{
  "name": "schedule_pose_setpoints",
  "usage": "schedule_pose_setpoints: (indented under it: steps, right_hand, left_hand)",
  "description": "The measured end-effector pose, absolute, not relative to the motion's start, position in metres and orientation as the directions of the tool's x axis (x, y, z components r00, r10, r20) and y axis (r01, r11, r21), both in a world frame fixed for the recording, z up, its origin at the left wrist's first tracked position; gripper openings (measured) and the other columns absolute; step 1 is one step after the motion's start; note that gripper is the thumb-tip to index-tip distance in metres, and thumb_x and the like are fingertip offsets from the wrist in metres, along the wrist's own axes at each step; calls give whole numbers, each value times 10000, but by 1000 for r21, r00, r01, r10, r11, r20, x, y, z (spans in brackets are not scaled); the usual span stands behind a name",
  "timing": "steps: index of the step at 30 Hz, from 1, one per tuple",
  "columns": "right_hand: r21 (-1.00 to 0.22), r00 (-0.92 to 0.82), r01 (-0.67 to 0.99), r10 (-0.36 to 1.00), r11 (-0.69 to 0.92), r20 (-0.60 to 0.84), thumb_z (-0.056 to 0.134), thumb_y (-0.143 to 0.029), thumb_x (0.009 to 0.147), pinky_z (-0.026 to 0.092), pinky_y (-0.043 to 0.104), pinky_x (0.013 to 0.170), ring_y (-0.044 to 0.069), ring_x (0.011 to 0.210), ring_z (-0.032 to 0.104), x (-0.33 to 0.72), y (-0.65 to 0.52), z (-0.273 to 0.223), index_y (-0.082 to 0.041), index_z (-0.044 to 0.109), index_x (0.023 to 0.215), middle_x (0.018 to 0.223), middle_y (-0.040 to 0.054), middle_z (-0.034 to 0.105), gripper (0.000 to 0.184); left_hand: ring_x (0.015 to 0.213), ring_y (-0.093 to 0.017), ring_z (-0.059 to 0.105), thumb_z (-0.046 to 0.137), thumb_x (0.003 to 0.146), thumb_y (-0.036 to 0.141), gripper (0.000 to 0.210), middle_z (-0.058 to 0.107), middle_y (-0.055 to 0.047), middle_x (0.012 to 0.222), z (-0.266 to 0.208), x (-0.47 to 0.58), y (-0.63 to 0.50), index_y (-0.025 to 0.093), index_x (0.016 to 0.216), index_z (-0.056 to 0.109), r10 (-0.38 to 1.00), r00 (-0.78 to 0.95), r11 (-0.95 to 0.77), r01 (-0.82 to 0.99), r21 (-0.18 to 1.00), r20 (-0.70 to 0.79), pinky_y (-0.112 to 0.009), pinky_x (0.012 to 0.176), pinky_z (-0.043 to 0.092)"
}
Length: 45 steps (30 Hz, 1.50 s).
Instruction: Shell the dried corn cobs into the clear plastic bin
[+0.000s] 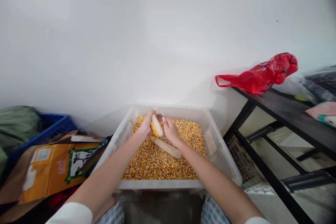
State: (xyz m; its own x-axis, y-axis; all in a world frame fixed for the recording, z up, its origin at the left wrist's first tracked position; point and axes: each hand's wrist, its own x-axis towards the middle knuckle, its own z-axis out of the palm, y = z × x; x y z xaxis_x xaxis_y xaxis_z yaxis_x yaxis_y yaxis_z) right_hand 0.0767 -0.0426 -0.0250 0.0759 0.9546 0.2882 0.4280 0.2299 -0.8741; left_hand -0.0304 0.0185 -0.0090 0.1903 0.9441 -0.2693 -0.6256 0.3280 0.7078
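A partly shelled corn cob (156, 127) is held above the bin, pale and bare over much of its near face, with yellow kernels along its left side and lower end. Wrapped around its left side is my left hand (148, 124), closed on it. My right hand (170, 131) is closed at the cob's right side, thumb near its upper part; its other fingers are partly hidden. Just below both hands, a bare cob (166, 147) lies on a deep layer of loose yellow kernels (157, 166). These kernels cover the floor of a translucent plastic bin (181, 184).
A white wall (168, 42) rises behind the bin. Left stand an orange cardboard box (56, 164) and a blue crate (61, 122). At right is a black table (286, 112) carrying a red plastic bag (262, 75); a slotted basket (240, 159) sits beneath.
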Motion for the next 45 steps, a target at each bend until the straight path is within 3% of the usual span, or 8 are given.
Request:
schedule_pose_setpoints:
  steps: [3, 6, 11, 16, 22, 28, 38, 45]
  right_hand:
    - [-959, 31, 267, 994, 94, 106, 330, -555, 803, 462, 293, 657, 146, 734, 539, 76, -44, -23, -189, 512, 917, 820, 48, 563, 424]
    - [-998, -215, -22, 975, -65, -59, 428, -543, 766, 488, 276, 544, 141, 715, 556, 74, -48, -18, -223, 427, 1072, 933, 54, 555, 444]
    - [-968, -355, -238, 935, -77, 13, 543, -386, 745, 511, 292, 682, 147, 859, 565, 71, -55, -11, -274, 346, 1181, 1118, 46, 508, 491]
    - [-991, -178, -80, 977, 105, 118, 546, -412, 735, 438, 288, 859, 151, 1004, 517, 72, -52, -18, -219, 398, 1148, 1153, 62, 502, 480]
    - [-965, -137, 110, 965, 237, 221, 542, -407, 733, 411, 291, 894, 144, 1015, 515, 75, -47, -19, -185, 387, 1169, 1151, 69, 513, 513]
    - [-977, -171, 94, 970, 193, 175, 488, -411, 773, 422, 278, 871, 142, 1034, 505, 86, -49, -22, -183, 412, 1149, 1152, 68, 517, 446]
    - [-990, -194, 8, 971, 144, 140, 490, -415, 770, 443, 261, 817, 151, 1016, 514, 95, -45, -16, -181, 397, 1147, 1148, 69, 516, 453]
    - [-875, -123, 411, 966, 257, 226, 544, -497, 697, 425, 298, 764, 166, 864, 547, 98, -45, -17, -181, 477, 1061, 992, 60, 574, 487]
  left_hand:
    - [623, -156, 617, 543, 695, 189, 62, 638, -60, 658, -5, -38, 22, 135, 724, 547, 949, 182, 312, -659, 685, -257, -268, 623, 516]
    - [590, -144, 605, 529, 690, 178, 72, 633, -52, 651, -3, -37, 18, 121, 716, 563, 936, 256, 352, -659, 665, -242, -273, 629, 519]
    - [595, -142, 601, 513, 676, 163, 121, 635, -55, 664, 2, -30, 8, 108, 754, 587, 917, 358, 377, -637, 672, -174, -278, 632, 514]
    - [633, -176, 610, 527, 694, 288, 166, 636, -64, 684, 8, -32, 5, 134, 742, 568, 936, 310, 325, -586, 742, -165, -292, 578, 504]
    - [603, -163, 603, 562, 698, 402, 293, 627, -59, 657, 5, -28, 9, 127, 798, 565, 967, 243, 182, -436, 882, -79, -262, 570, 475]
    - [676, -157, 597, 585, 706, 351, 256, 625, -51, 716, 0, -31, 9, 131, 833, 556, 936, 351, 126, -406, 905, 27, -259, 637, 463]
    - [803, -185, 590, 500, 723, 205, 247, 628, -74, 885, 18, -44, 3, 148, 959, 547, 855, 514, 256, -526, 811, 64, -311, 738, 445]
    - [600, -155, 569, 515, 711, 409, 324, 622, -53, 741, 10, -38, 9, 144, 890, 563, 943, 330, 174, -378, 909, -43, -262, 565, 427]
